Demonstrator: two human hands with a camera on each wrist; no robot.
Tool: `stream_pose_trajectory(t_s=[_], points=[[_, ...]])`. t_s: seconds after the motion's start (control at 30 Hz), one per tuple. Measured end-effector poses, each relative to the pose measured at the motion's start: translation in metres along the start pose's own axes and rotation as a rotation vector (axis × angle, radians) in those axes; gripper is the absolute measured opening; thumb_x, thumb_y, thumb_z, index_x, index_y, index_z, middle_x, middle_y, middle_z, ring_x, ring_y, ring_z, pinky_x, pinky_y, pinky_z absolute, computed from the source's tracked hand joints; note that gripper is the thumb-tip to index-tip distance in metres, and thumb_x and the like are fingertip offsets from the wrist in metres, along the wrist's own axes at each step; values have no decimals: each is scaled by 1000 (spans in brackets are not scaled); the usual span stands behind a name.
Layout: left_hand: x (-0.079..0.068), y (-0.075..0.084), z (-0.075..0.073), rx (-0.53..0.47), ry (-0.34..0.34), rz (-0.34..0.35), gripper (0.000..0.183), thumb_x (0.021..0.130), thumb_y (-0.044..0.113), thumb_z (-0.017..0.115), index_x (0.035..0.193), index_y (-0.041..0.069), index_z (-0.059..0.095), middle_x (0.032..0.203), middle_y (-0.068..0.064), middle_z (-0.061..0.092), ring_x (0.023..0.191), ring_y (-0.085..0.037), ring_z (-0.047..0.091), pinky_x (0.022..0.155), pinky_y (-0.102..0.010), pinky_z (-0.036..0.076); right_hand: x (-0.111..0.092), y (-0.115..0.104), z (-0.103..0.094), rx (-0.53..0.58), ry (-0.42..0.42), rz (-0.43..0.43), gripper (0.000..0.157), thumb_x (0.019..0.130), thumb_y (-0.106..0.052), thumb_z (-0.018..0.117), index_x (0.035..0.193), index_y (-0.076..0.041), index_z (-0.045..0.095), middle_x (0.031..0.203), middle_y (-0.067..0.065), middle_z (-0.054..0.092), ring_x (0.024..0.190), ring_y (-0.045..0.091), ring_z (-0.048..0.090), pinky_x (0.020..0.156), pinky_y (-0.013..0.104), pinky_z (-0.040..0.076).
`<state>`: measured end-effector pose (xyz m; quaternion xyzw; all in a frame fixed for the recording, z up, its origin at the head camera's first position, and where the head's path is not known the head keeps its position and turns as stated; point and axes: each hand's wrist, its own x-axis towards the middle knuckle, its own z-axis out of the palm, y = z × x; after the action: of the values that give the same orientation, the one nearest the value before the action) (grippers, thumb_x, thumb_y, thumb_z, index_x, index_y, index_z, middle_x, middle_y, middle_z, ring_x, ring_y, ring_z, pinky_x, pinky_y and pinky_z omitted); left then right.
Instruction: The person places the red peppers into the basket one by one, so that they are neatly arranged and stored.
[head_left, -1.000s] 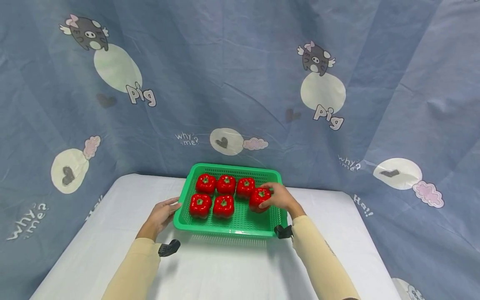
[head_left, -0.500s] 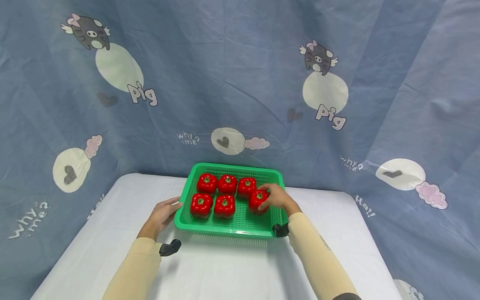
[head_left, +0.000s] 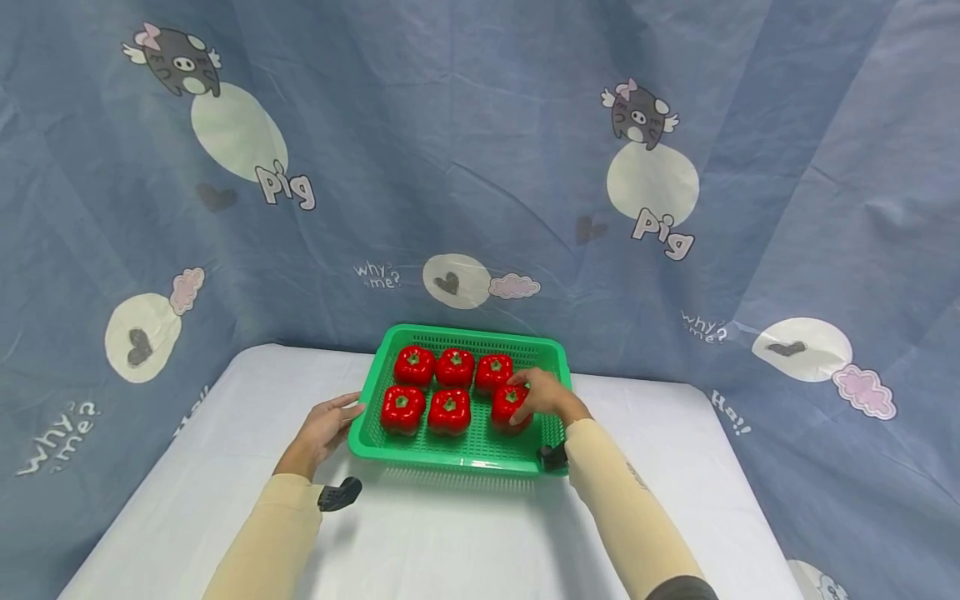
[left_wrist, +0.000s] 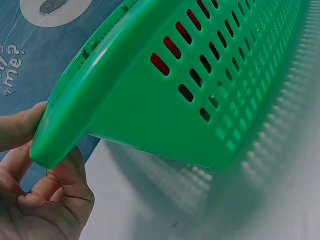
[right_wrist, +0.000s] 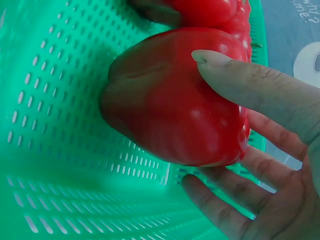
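Note:
A green plastic basket (head_left: 480, 462) with slotted walls stands on the table and holds several red bell peppers. My left hand (head_left: 322, 429) grips the basket's left corner; the left wrist view shows the thumb on the rim and fingers beneath it. In the right part of the basket, my right hand (head_left: 546, 393) holds a bell pepper (head_left: 507, 408), thumb along its near side and fingers around the far side. The pepper sits close over the basket floor in the right wrist view. Left of it lies another bell pepper (head_left: 448, 413), and one more (head_left: 492, 374) is just behind.
Two bell peppers stand further left in the back row, one of them a bell pepper (head_left: 413, 367) at the corner. A white cloth-covered table (head_left: 427, 542) bears the basket. A blue printed curtain (head_left: 480, 167) hangs directly behind.
My right hand has moved left and slightly toward me with its bell pepper, nearing the front-row pepper and lowering into the basket. My left hand stays at the corner.

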<state>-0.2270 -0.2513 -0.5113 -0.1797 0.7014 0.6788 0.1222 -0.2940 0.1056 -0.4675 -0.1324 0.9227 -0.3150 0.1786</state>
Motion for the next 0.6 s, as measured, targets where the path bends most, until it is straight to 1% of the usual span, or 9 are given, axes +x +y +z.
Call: stream_pose_trajectory(t_s=[0.13,0.33,0.47,0.6], points=[[1,0,-1,-10,1,2,52,97,14,58,144,-1,41,117,-7,62,84,-4,62,75,-19,53,2,-1,4,9,-19,23,60,68,-4,85,124,-5,63,128,11,59,120,28,51,97,41,48],[1,0,-2,-13,-1,1,52,97,14,58,144,-1,41,118,-6,63,84,-3,62,75,-19,54,4,-4,9,14,-44,62,62,67,-7,87,124,-4,63,128,10,59,119,28,51,98,42,48],[1,0,-2,-9,0,0,51,97,14,57,144,-1,41,124,-11,61,86,-4,62,76,-20,54,4,-3,11,27,-61,71,61,66,-7,88,122,-3,63,127,10,59,118,28,51,99,43,47],[2,0,-1,3,-1,-6,51,97,16,57,144,1,41,138,-17,50,93,-5,61,80,-20,53,5,-2,11,16,-56,55,62,65,-7,88,122,-4,63,128,10,58,119,28,51,99,42,46]])
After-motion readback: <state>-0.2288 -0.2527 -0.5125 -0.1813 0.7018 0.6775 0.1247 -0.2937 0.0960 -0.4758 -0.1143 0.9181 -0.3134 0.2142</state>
